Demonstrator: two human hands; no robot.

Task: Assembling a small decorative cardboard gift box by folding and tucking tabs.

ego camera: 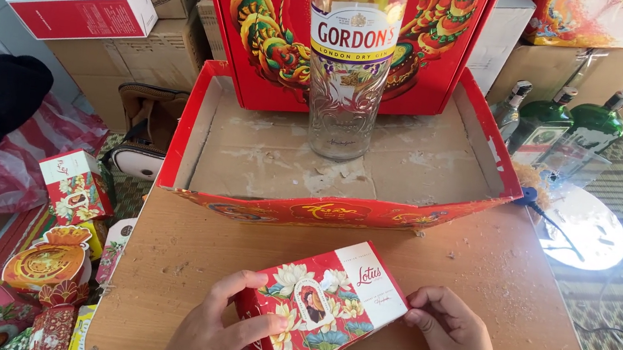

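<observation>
The left hand (217, 330) grips the near-left end of a flowered red box (323, 307), thumb laid over its top. The right hand (454, 339) curls closed on the box's right end, fingertips touching its edge. The box lies tilted on the wooden surface (489, 276), near its front edge. Beyond it sits an open red carton (190, 128) with a clear bottle (348, 69) standing inside. Green bottles (571, 124) stand to the right, small decorated boxes (72, 189) to the left.

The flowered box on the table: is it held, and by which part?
Yes. The left hand grips the flowered box at its near left end; the right hand touches its right end.
</observation>
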